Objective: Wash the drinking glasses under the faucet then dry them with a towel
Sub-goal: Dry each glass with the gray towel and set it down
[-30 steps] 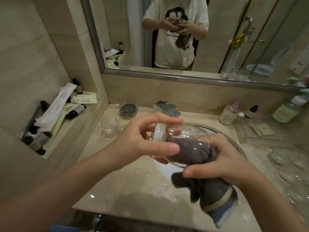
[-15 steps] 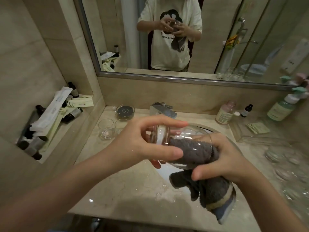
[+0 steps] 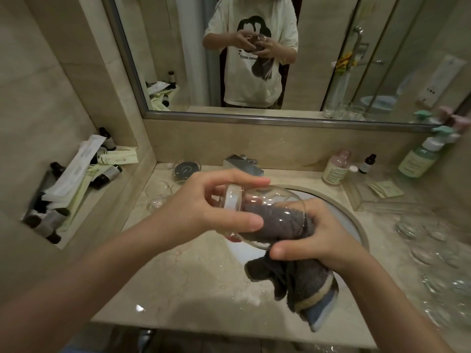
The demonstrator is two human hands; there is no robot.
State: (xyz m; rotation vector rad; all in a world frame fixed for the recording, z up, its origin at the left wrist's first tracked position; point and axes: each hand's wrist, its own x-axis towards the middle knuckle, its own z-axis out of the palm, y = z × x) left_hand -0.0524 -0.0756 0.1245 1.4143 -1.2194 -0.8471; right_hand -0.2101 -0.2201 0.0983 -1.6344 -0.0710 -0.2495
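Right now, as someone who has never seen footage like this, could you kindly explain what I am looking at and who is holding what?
There is no machine here: the one picture comes from a camera worn on a person's head, looking down at their two bare hands over a bathroom sink. The left hand holds a clear drinking glass on its side by the base. The right hand has pushed a grey towel into the glass to dry it. The mirror shows the same person. On the counter stand more glasses at the right, two at the left, and bottles by the wall.

Towel [image 3: 277, 220] inside the held glass [image 3: 265, 200]
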